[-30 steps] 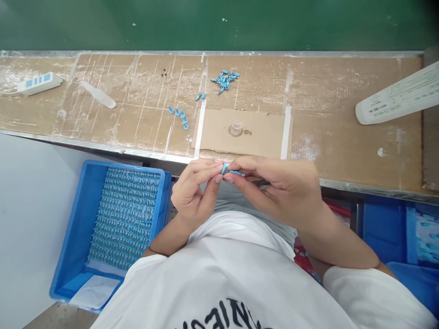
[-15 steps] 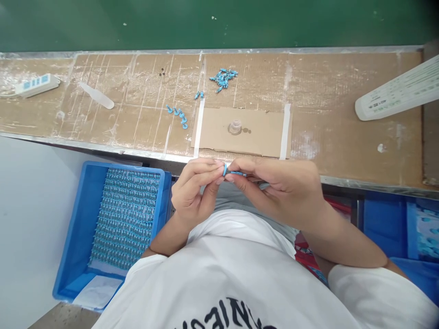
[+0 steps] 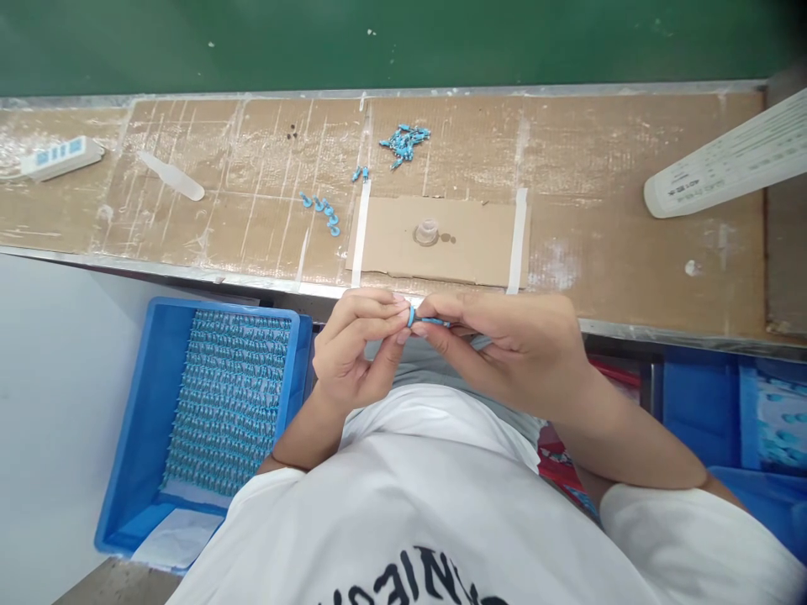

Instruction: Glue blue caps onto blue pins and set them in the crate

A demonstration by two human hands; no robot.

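Pinches small blue part at centre between fingertips of left hand and right hand, with forearms angled in from 7 and 4 o'clock. Contains, in blue bin at 8 o'clock, rows of blue pieces; shows clear cup at 12 and bottle marked "401" at 2.

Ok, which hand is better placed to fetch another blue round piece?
Left, I'd say: the left hand is nearer the loose round pieces than the right hand, though both are occupied.

Two hands; one clear cup; three black bits.
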